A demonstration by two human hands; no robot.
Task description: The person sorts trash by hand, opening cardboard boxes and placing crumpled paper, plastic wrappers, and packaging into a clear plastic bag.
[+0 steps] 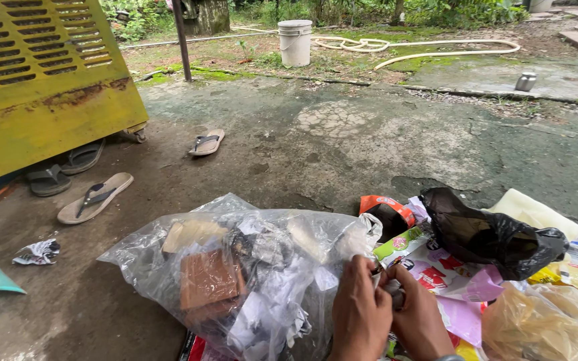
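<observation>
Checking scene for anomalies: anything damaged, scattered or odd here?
Yes. The yellow vented panel is rusted along its lower seam. Sandals lie scattered: one sandal sits alone on the concrete, apart from the others. A crumpled wrapper lies loose. Both hands work at the clear bag of scraps.

Small item pinched between left hand point(359, 314) and right hand point(417, 319): hidden by fingers, too small to tell. Wrists cut off at bottom edge. Contents of clear plastic bag point(249, 267) blurred by film. Inside of black bag point(493, 234) unseen. Yellow metal cabinet point(41, 87) cropped at left and top.
</observation>
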